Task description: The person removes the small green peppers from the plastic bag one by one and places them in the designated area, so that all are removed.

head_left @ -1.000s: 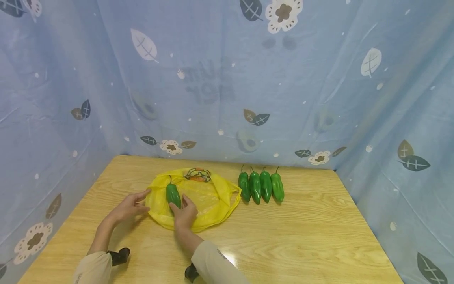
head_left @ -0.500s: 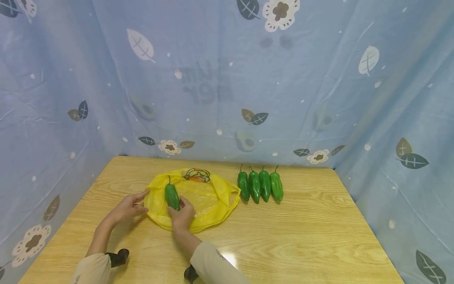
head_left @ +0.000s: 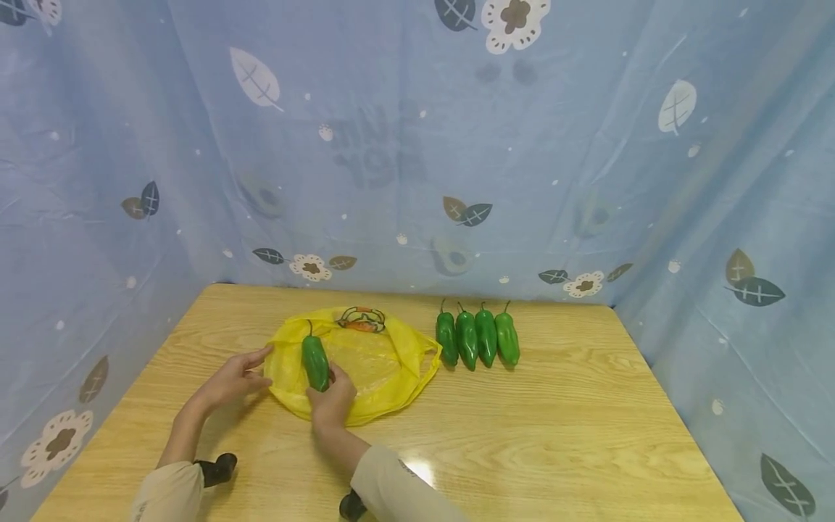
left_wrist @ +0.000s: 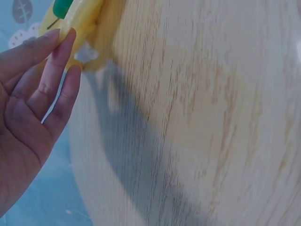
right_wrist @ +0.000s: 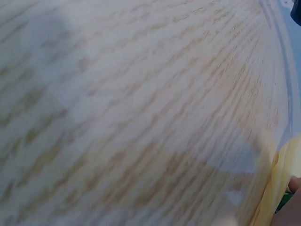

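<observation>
A yellow plastic bag [head_left: 378, 368] lies spread on the table with a printed patch at its far side. My left hand [head_left: 231, 380] is at its left edge; in the left wrist view, the fingertips [left_wrist: 70, 35] pinch the bag's rim. Over the bag my right hand [head_left: 333, 399] grips the lower end of a green pepper [head_left: 316, 361] between thumb and fingers, its stem pointing away from me. In the right wrist view, just a sliver of that hand [right_wrist: 291, 202] shows beside the bag.
Several green peppers [head_left: 485, 339] lie side by side just right of the bag, stems to the back. The wooden table [head_left: 574, 420] ends at a blue patterned curtain [head_left: 404, 145] behind and on both sides.
My right hand has drawn slightly nearer to me, with the pepper's lower end following. My left hand stays at the bag's edge. The head view has shifted a little.
</observation>
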A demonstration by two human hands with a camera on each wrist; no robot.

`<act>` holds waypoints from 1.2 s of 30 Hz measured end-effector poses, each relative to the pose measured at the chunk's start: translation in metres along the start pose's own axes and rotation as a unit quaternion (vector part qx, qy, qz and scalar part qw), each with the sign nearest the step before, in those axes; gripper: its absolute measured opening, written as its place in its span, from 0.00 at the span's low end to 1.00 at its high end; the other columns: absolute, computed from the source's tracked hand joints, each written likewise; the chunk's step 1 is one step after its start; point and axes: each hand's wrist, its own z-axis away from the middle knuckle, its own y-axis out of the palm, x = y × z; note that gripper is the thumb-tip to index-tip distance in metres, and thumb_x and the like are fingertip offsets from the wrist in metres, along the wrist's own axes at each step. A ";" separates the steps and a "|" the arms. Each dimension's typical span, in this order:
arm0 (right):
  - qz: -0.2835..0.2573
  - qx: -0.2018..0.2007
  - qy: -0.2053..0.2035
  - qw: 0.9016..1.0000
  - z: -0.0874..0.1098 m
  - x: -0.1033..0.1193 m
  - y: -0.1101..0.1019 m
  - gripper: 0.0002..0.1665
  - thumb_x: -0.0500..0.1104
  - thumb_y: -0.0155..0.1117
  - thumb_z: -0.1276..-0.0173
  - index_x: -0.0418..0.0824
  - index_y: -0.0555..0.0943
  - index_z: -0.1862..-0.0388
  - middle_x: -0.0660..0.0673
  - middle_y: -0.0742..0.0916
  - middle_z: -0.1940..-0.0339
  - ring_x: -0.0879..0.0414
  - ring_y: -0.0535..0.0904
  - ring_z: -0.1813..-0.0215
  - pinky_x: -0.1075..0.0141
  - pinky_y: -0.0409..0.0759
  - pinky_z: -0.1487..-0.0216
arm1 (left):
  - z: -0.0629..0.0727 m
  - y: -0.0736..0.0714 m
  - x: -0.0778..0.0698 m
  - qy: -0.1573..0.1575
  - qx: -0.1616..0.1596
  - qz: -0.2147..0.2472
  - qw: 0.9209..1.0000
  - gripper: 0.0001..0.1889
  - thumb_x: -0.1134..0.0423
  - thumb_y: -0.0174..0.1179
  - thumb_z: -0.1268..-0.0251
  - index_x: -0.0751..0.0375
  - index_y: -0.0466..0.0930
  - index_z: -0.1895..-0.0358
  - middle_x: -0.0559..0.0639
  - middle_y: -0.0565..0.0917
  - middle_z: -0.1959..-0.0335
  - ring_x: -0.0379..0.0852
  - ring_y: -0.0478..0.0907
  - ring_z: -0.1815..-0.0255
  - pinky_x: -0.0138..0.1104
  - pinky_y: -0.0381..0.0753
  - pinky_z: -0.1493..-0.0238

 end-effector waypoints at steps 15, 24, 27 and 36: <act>0.023 -0.023 -0.016 0.999 -0.008 -0.003 -0.001 0.24 0.23 0.71 0.55 0.32 0.85 0.54 0.41 0.87 0.61 0.48 0.83 0.59 0.56 0.81 0.59 | -0.001 0.001 0.000 -0.003 -0.001 0.012 1.000 0.36 0.70 0.60 0.35 0.81 0.51 0.30 0.79 0.50 0.30 0.60 0.79 0.51 0.29 0.77 0.61; 0.037 -0.047 0.018 0.998 -0.016 -0.011 -0.002 0.23 0.29 0.78 0.57 0.34 0.87 0.57 0.41 0.88 0.63 0.49 0.83 0.61 0.57 0.81 0.60 | -0.002 0.002 -0.004 -0.007 -0.005 0.007 1.000 0.36 0.69 0.60 0.35 0.80 0.51 0.30 0.78 0.52 0.30 0.46 0.74 0.69 0.30 0.74 0.65; 0.028 -0.057 0.012 0.998 -0.017 -0.012 -0.002 0.23 0.28 0.80 0.59 0.34 0.87 0.59 0.42 0.87 0.65 0.49 0.83 0.62 0.58 0.82 0.61 | -0.002 0.003 -0.005 -0.008 -0.007 0.007 1.000 0.36 0.69 0.60 0.35 0.80 0.51 0.29 0.77 0.52 0.30 0.55 0.78 0.64 0.30 0.74 0.64; 0.011 -0.071 -0.023 0.997 -0.015 -0.013 -0.005 0.21 0.31 0.82 0.63 0.36 0.86 0.66 0.48 0.85 0.69 0.55 0.81 0.67 0.62 0.81 0.65 | -0.003 0.003 -0.003 -0.025 -0.012 0.016 0.999 0.38 0.69 0.60 0.35 0.77 0.49 0.28 0.77 0.51 0.29 0.40 0.61 0.85 0.31 0.72 0.73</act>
